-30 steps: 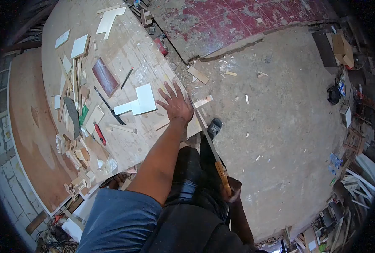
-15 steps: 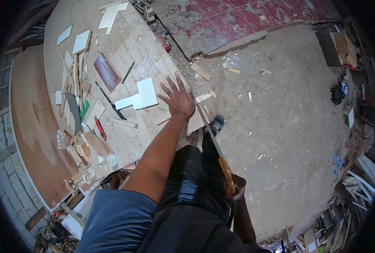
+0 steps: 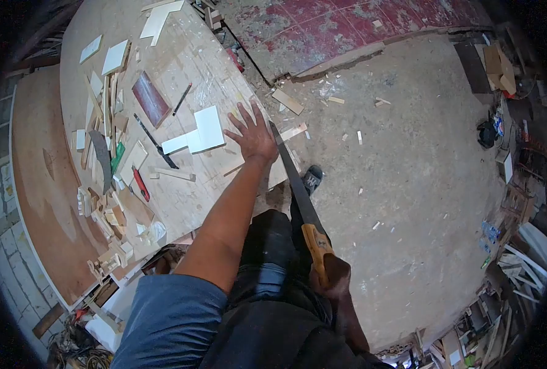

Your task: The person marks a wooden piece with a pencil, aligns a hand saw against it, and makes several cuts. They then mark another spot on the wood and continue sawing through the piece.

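Note:
My left hand (image 3: 255, 138) lies flat with its fingers spread at the table's edge, pressing on a thin wooden strip (image 3: 294, 131). The strip passes under the palm and juts out past the edge. My right hand (image 3: 333, 277) is closed around the yellow handle of a handsaw (image 3: 300, 192). Its long dark blade runs up along the table edge, the tip close beside my left wrist and overlapping the strip in this view. Left of my left hand are a white T-shaped arrangement of board (image 3: 208, 128), a pencil (image 3: 182, 99) and a dark reddish-brown block (image 3: 151, 99).
The wooden table (image 3: 187, 212) carries a red-handled tool (image 3: 141, 184), a green object (image 3: 119, 152), a curved dark piece (image 3: 101, 161) and many wood offcuts. Scraps are scattered over the concrete floor (image 3: 415, 184). A sandalled foot (image 3: 312, 177) stands below the table edge.
The handsaw has shifted and turned, so the flat of its blade shows more broadly. My right hand has moved a little left with it. My left hand stays spread on the strip.

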Demonstrator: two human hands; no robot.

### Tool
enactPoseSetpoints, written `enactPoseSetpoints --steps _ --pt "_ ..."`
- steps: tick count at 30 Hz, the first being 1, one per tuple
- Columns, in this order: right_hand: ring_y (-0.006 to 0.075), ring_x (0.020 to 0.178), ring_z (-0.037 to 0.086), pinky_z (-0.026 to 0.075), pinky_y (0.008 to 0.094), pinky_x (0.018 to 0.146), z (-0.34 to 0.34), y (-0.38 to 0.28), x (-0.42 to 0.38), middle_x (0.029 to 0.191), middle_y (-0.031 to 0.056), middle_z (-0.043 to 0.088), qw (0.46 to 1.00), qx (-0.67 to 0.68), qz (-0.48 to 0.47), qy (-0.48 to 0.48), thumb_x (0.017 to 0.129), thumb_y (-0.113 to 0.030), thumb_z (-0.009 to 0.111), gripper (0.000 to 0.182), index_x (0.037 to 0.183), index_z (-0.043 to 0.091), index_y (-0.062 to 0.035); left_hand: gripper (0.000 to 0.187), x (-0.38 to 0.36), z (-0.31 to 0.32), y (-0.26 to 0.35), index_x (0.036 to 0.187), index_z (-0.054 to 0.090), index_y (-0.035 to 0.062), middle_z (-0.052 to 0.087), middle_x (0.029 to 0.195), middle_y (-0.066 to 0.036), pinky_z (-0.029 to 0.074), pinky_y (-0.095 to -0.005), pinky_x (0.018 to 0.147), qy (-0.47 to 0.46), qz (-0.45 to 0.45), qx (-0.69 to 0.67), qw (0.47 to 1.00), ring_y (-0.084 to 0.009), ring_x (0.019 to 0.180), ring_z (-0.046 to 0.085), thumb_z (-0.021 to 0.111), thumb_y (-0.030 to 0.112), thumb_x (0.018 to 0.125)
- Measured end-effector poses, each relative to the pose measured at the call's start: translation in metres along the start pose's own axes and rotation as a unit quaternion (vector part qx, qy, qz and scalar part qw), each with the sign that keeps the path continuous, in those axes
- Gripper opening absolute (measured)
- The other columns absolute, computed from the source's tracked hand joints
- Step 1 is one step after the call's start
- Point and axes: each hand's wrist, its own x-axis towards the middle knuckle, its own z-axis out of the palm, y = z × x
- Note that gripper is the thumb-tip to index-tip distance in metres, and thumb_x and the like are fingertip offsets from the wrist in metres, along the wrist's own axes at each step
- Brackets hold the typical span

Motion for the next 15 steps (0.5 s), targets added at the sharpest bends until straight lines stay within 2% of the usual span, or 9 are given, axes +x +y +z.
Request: enactPoseSetpoints --steps 2,4,5,6,8,10,15 --pt "0.0344 0.053 0.055 0.046 0.0398 0.049 0.004 0.001 -0.003 0.065 0.0133 0.053 1.000 0.002 0.009 -0.020 0.074 -0.016 0.073 0.022 0.074 0.054 -0.0062 0.074 -0.001 0.003 -0.001 0.158 0.001 0.0093 -0.002 0.162 -0.024 0.006 -0.0763 0.108 0.018 0.002 -0.020 1.000 -0.0543 0.145 -0.001 0.038 0.038 0.100" --pt "0.0346 0.049 0.055 0.044 0.0387 0.046 0.007 0.002 -0.003 0.059 0.0145 0.051 0.998 0.058 -0.010 0.027 0.074 -0.013 0.069 0.020 0.067 0.052 -0.0051 0.073 -0.001 0.009 -0.003 0.158 0.001 0.0096 -0.002 0.162 -0.023 0.006 -0.0764 0.108 0.035 0.006 -0.041 0.999 -0.0541 0.146 -0.001 0.037 0.038 0.101" --pt "0.0346 0.049 0.055 0.044 0.0387 0.046 0.008 0.002 -0.003 0.059 0.0145 0.051 0.998 0.057 -0.011 0.026 0.074 -0.013 0.069 0.020 0.067 0.052 -0.0051 0.075 0.000 0.010 -0.003 0.158 0.001 0.0090 -0.003 0.162 -0.025 0.006 -0.0775 0.107 0.053 0.015 -0.066 0.996 -0.0556 0.145 -0.001 0.042 0.035 0.099" --pt "0.0339 0.049 0.055 0.044 0.0380 0.046 0.008 0.002 -0.003 0.059 0.0143 0.051 0.995 0.090 0.021 0.026 0.075 -0.011 0.069 0.020 0.067 0.051 -0.0052 0.078 0.000 0.012 -0.004 0.157 0.001 0.0085 -0.004 0.161 -0.026 0.006 -0.0786 0.106 0.071 0.024 -0.091 0.993 -0.0571 0.144 -0.001 0.046 0.031 0.098" --pt "0.0332 0.049 0.055 0.044 0.0373 0.047 0.007 -0.001 0.002 0.059 0.0140 0.051 0.991 0.120 0.051 0.026 0.076 -0.009 0.068 0.020 0.067 0.051 -0.0053 0.077 0.000 0.014 -0.004 0.157 0.001 0.0086 -0.004 0.161 -0.026 0.005 -0.0782 0.106 0.077 0.023 -0.087 0.993 -0.0565 0.144 -0.001 0.044 0.033 0.099" --pt "0.0306 0.048 0.054 0.043 0.0350 0.047 0.007 -0.005 0.016 0.058 0.0123 0.051 0.994 0.095 -0.015 0.048 0.078 -0.003 0.066 0.019 0.067 0.050 -0.0056 0.076 0.000 0.015 -0.004 0.157 0.000 0.0088 -0.004 0.161 -0.026 0.005 -0.0778 0.107 0.084 0.021 -0.083 0.993 -0.0559 0.145 -0.002 0.042 0.035 0.100" --pt "0.0279 0.052 0.057 0.047 0.0342 0.051 0.017 -0.005 0.028 0.063 0.0092 0.052 0.984 0.149 -0.055 0.081 0.079 0.002 0.066 0.018 0.070 0.054 -0.0074 0.076 -0.003 0.004 -0.004 0.157 0.000 0.0088 -0.006 0.161 -0.025 0.004 -0.0772 0.107 0.041 0.018 -0.084 0.995 -0.0551 0.145 -0.004 0.043 0.034 0.099"
